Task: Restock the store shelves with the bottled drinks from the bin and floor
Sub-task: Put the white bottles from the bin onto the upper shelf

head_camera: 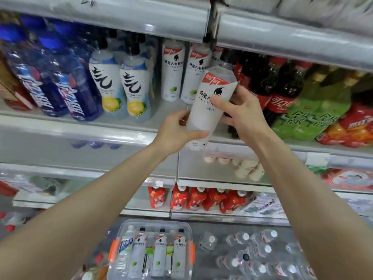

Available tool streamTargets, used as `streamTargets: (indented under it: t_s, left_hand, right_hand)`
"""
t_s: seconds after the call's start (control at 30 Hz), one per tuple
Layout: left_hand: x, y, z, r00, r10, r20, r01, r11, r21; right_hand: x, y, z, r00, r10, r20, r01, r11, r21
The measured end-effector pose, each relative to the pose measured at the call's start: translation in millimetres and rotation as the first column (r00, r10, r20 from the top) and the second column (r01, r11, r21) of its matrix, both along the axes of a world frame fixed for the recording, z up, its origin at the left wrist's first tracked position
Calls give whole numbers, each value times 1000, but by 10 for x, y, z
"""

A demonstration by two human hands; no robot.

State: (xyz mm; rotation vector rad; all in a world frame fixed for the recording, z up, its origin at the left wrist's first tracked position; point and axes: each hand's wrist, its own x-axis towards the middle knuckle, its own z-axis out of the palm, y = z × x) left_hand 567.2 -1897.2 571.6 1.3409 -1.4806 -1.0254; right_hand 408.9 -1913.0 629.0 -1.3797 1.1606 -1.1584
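I grip the white drink bottle (pixel 210 102) with my left hand (pixel 177 128) and right hand (pixel 242 112), its cap tilted to the far right, in front of the shelf (pixel 121 134) between the matching bottles (pixel 173 71) and the cola bottles (pixel 280 87).

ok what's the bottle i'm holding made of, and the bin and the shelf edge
The bottle looks like plastic: a translucent body under a matte white printed sleeve. The bin is clear glossy plastic, since the bottles inside show through its walls. The shelf edge is grey with shiny streaks: painted metal or plastic, cannot tell which.
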Motion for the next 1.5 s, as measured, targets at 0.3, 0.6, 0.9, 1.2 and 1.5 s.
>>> streamTargets:
  t_s: [0.3, 0.6, 0.9, 1.2, 1.5]
  left_hand:
    - [-143, -570, -18, 999, -31, -35, 30, 999, -27]
    - [-185, -992, -281, 999, 18, -32, -17, 999, 30]
    - [-234, -1056, -393, 998, 54, -15, -54, 999, 4]
    - [-175, -827, -333, 988, 30, -152, -22, 998, 55]
    - [-279, -770, -308, 955, 36, -293, 14, 985, 169]
  right_hand:
    - [-98, -428, -115, 998, -67, 14, 68, 996, -59]
    - [-87, -841, -372, 997, -66, 31, 67, 997, -26]
    - [-39, -965, -546, 997, -48, 61, 51, 998, -35]
    - [-72, -682, -725, 989, -21, 144, 16, 999, 35]
    - [48, -605, -793, 951, -68, 301, 9, 981, 195]
